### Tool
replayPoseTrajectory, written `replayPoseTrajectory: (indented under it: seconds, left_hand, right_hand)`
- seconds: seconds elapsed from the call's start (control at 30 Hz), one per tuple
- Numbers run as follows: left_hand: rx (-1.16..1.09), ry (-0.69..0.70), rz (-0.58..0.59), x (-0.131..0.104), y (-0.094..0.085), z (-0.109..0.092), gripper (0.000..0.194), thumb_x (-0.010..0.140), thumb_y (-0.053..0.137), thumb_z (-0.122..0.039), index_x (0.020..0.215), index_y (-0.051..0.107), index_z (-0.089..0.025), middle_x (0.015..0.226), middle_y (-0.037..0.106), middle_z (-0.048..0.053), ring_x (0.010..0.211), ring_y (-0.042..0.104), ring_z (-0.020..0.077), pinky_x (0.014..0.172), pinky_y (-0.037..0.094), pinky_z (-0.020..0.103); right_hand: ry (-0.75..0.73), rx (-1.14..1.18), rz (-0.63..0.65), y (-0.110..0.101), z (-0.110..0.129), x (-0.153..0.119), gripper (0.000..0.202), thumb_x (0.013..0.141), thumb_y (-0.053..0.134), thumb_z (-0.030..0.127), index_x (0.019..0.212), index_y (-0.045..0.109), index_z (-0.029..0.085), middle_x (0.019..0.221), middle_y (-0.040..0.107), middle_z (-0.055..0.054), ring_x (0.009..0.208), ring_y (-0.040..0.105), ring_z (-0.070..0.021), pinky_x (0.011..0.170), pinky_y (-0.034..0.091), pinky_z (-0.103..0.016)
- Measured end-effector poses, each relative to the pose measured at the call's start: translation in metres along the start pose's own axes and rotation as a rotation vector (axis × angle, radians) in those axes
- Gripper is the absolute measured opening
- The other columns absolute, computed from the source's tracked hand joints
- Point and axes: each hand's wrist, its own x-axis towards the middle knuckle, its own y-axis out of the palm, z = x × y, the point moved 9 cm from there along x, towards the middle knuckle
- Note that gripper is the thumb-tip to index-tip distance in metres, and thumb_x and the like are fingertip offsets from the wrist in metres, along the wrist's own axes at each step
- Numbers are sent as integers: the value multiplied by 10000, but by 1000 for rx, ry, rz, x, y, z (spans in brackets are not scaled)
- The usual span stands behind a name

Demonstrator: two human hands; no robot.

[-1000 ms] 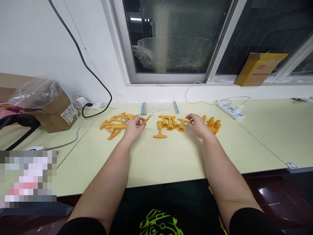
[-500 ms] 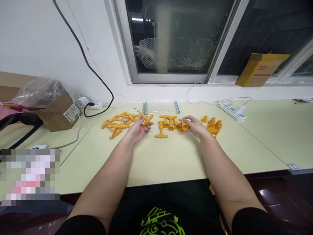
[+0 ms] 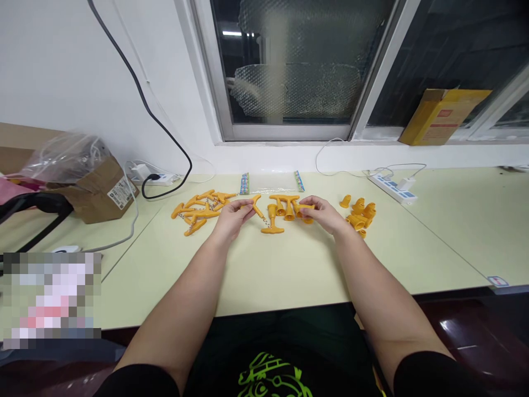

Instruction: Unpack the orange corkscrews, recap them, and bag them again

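Smooth pale tabletop, hands in pinch grips: T-shaped corkscrew left, flared yellow cap right.

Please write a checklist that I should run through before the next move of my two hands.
1. Left hand holds a T-shaped handle: ok.
2. Metal spiral of this handle is uncovered: ok, it points down and to the right.
3. Right hand holds a yellow cone: ok, though the fingers partly hide it.
4. Opening of the cone faces the spiral: cannot tell.
5. Space between the hands is free: not ok, joined yellow pieces lie there.
6. Spiral does not touch the nearest joined piece: cannot tell, they overlap in this view.
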Motion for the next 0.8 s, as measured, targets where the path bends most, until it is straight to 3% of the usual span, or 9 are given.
replayPoseTrajectory:
  seconds: [0.13,0.23,0.47,0.7,0.8]
  left_hand:
    - [-37,72,0,-3,4,-5,423,716,870,-212,1076,647,-204,892,714,8,966,723,152,1090,537,429]
    - [-65,62,-15,-5,6,-5,535,723,832,-173,1203,610,-248,856,694,-22,974,721,149,1099,532,446]
    - [-93,67,3,-5,11,-9,234,729,761,-173,959,724,-191,1058,726,31,1121,666,172,1147,494,418]
    - [-97,9,84,-16,34,-3,186,736,741,-147,917,718,-176,1026,701,23,1062,668,160,1149,495,429]
    - [-110,28,90,-17,35,-6,184,736,742,-153,915,709,-180,1027,700,23,1086,662,165,1153,490,428]
  right_hand:
    - [-87,-45,127,27,8,-3,380,739,825,343,1089,718,244,1177,723,-52,964,686,-203,915,542,-385]
    - [-120,-26,151,40,8,-2,376,745,812,347,1076,680,227,1115,725,-49,976,690,-208,929,541,-394]
    - [-175,-24,27,28,8,1,403,791,787,426,1094,604,235,1000,693,-13,880,665,-191,850,544,-366]
    - [-181,-39,135,50,10,-2,365,771,791,412,1040,622,232,977,683,-20,857,654,-190,800,519,-340]
    - [-190,-77,118,46,12,-2,348,785,777,391,1056,630,230,975,684,-17,844,647,-187,794,516,-340]
